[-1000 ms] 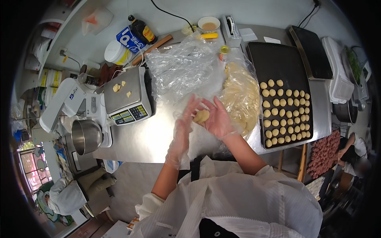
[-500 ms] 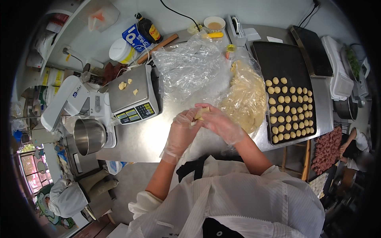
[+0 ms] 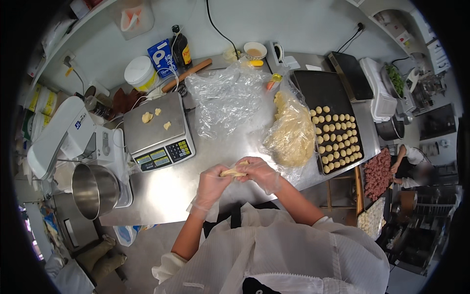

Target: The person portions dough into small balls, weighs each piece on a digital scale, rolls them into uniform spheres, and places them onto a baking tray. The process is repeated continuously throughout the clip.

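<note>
Near the front edge of the steel table, my left hand (image 3: 211, 185) and my right hand (image 3: 260, 175), both in clear plastic gloves, pinch a small piece of pale dough (image 3: 233, 173) from its two sides. The dough looks stretched out between the fingers. To the right of my hands lies a big mass of dough (image 3: 292, 134), partly under clear plastic sheeting (image 3: 223, 100). On the left, a digital scale (image 3: 142, 134) carries a few dough scraps (image 3: 147, 117). Rows of small round dough balls (image 3: 333, 128) fill the near part of a black baking tray (image 3: 313, 85).
A stand mixer (image 3: 58, 132) with a steel bowl (image 3: 95, 191) stands at the left. Along the wall are a white tub (image 3: 140, 72), a blue carton (image 3: 162, 61), a dark bottle (image 3: 181, 49), a rolling pin (image 3: 191, 73) and a bowl (image 3: 255, 50). Another person (image 3: 411, 159) works at far right.
The dough piece, bunched up between my hands before, is now drawn out sideways. My hands have come nearer the table's front edge, and the whole view has shifted.
</note>
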The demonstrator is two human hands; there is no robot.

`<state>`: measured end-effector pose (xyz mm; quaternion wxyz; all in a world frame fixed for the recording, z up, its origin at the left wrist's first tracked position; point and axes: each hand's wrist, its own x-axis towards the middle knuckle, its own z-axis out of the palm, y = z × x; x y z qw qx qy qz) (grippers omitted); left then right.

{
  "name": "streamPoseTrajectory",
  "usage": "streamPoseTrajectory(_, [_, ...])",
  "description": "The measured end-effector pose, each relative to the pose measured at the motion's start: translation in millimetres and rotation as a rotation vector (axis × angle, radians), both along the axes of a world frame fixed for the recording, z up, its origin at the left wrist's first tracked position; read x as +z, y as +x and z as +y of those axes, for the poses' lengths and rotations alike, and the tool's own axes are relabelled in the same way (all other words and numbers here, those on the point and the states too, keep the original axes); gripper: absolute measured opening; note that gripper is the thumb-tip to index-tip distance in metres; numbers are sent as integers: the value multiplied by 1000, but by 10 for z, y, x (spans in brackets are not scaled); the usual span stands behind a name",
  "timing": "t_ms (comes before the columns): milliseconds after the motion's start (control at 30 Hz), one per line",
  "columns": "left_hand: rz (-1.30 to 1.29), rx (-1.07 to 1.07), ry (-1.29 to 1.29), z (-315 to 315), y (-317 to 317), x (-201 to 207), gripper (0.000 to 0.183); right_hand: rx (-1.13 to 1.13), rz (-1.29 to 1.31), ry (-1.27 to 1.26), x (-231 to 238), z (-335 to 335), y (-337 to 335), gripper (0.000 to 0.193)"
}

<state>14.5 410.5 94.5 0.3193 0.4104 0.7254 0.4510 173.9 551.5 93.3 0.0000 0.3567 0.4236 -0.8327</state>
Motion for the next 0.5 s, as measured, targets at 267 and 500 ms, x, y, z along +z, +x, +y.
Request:
streamPoseTrajectory(267, [-497, 37, 25, 1172, -285, -675, 33, -657, 35, 893, -553, 283, 1332, 23])
streamPoseTrajectory(500, [-166, -340, 88, 3283, 352, -1819, 48, -1070, 98, -55, 95, -56, 2003, 21])
